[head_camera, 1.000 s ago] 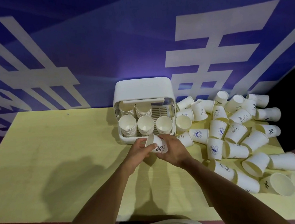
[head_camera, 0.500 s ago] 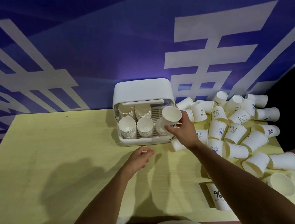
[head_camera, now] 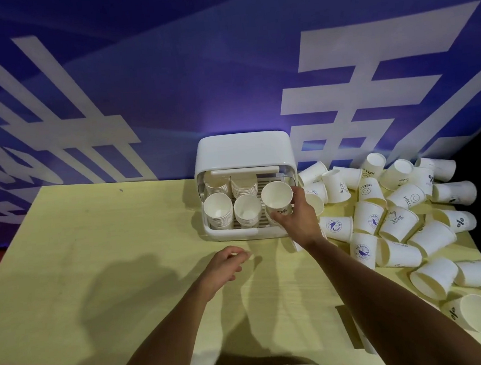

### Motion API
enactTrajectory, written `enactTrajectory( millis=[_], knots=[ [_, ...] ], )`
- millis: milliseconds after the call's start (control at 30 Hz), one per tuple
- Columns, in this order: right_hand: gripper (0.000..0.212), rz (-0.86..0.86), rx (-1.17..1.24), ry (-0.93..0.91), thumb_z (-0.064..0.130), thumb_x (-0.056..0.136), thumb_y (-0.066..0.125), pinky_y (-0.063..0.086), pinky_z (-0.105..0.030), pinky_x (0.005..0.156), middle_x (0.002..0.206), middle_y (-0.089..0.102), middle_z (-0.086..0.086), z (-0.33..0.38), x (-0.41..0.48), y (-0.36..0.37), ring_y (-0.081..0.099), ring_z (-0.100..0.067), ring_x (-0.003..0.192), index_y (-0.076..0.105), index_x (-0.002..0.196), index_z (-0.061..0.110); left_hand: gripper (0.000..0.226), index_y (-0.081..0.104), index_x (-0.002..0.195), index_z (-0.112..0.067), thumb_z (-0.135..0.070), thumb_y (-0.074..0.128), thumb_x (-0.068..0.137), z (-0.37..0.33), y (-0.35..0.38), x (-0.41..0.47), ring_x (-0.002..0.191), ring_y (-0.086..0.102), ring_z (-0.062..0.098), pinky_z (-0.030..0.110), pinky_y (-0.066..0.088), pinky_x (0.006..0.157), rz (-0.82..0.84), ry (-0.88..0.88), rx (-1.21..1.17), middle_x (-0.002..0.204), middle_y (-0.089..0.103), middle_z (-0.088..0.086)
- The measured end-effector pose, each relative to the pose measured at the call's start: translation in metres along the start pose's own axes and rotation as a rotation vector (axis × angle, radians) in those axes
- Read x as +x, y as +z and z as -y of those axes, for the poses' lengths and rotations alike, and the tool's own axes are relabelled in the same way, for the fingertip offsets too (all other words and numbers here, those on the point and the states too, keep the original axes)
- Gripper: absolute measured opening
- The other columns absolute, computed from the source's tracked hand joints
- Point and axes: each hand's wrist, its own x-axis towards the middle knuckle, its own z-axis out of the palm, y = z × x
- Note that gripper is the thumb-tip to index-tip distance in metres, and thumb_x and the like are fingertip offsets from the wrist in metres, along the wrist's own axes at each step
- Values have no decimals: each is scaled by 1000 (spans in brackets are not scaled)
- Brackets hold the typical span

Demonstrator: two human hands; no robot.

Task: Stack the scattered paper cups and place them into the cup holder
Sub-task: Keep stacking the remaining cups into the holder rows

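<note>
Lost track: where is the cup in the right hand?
In the head view, the cup is in the right hand over the front right of the cup holder, beside the front middle stack.

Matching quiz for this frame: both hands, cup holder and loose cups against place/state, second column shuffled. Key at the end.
Column A
1. right hand
2. left hand
3. cup holder
4. loose cups

Column B
a. lying in a heap on the right side of the table
b. holds nothing, over bare table in front of the holder
c. grips a paper cup at the holder's front right
d. stands at the back of the table, with stacks of cups inside

Pairs: 1-c, 2-b, 3-d, 4-a
</note>
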Motion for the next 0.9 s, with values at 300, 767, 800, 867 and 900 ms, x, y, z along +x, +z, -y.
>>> enactTrajectory(
  millis=[300,767,800,867,900],
  knots=[
    [66,-47,-79,-13,30,70,87,47,-29,86,119,62,4,-7,-1,5,56,-15,106,53,126,22,41,69,104,-29,-53,65,70,2,0,1,100,68,13,26,52,79,15,-7,-4,112,69,-3],
    [69,-67,-169,129,33,83,76,43,-40,105,140,52,-8,-49,-31,-36,49,-25,125,47,141,12,27,65,107,-30,-45,69,86,-7,33,12,103,64,11,28,51,82,72,22,68,114,66,-7],
    [66,-80,-174,144,32,83,76,44,-39,104,138,53,-7,-53,-34,-42,50,-24,124,48,140,13,28,64,110,-29,-44,69,86,-10,39,13,105,63,11,28,51,83,77,31,77,115,65,-7],
    [61,-114,-188,165,29,83,75,45,-37,99,133,55,-7,-61,-39,-56,53,-24,118,51,137,13,33,62,115,-29,-42,71,86,-17,54,17,107,61,8,28,50,85,82,54,108,119,63,-8],
    [58,-134,-189,177,27,83,75,45,-37,97,129,56,-7,-65,-42,-63,54,-25,115,53,134,13,36,61,117,-29,-42,71,85,-21,62,19,108,60,8,28,50,87,81,69,131,121,61,-8]
  ],
)
